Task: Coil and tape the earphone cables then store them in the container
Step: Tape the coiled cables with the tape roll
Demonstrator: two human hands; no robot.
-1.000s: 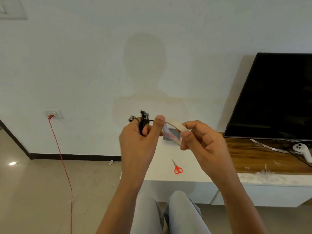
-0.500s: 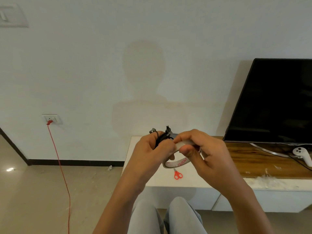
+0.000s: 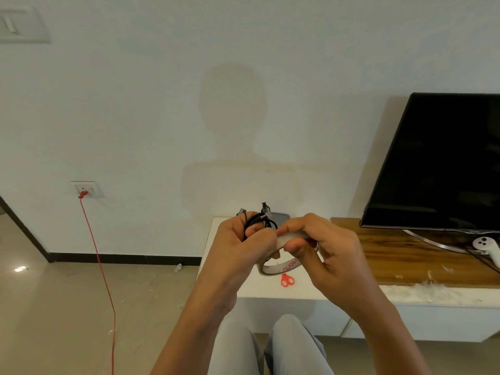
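Note:
My left hand [image 3: 232, 253] grips a coiled black earphone cable [image 3: 255, 220], whose metal earbuds and plug stick up above the fingers. My right hand [image 3: 324, 255] holds a roll of clear tape [image 3: 281, 266] with red lettering, thumb and fingers pinching its upper rim right beside the coil. The two hands touch in front of the white cabinet top. A grey container [image 3: 280, 216] peeks out just behind the hands, mostly hidden by them.
Small red scissors [image 3: 286, 280] lie on the white cabinet top [image 3: 254, 289] below the tape. A black TV [image 3: 438, 163] stands on a wooden shelf [image 3: 400, 255] to the right with a white controller [image 3: 487, 247]. A red cord [image 3: 100, 266] hangs from a wall socket at left.
Both hands have dropped lower and come together. The tape roll, held apart from the coil a second ago, now sits against it.

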